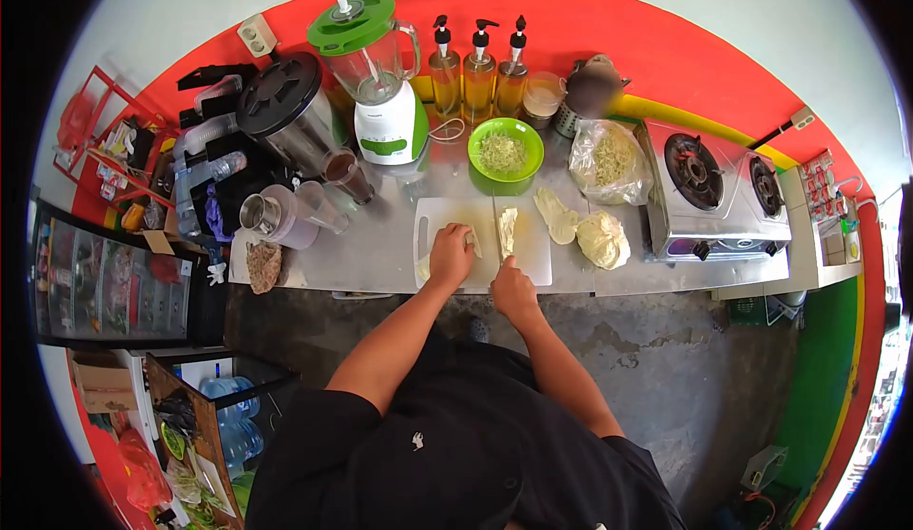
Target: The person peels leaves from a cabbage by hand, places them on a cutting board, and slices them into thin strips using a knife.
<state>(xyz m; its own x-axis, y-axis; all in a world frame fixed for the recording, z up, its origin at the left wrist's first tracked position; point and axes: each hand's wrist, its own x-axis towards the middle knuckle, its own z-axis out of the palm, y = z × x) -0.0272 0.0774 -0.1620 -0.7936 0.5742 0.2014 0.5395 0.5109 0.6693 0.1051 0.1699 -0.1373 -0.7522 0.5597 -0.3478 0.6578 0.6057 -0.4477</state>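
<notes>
My right hand point(514, 292) is closed round the handle of a knife point(496, 226), whose blade points away from me over the white cutting board point(433, 214). Just right of the blade lies a strip of pale cabbage point(509, 231). On the board's left half, my left hand point(451, 258) has its fingers curled down on a pale piece of cabbage point(476, 242), mostly hidden by the hand. Beyond the board stands a green bowl point(505, 186) holding shredded cabbage point(502, 153). A loose cabbage leaf point(554, 214) and a cabbage head point(603, 240) rest right of the board.
A plastic bag of shreds point(611, 164) sits before the two-burner stove point(718, 235). Along the back are a blender point(388, 126) and several pump bottles point(478, 83). A tall dark-lidded container point(285, 102), cups and a jug point(290, 218) crowd the left side.
</notes>
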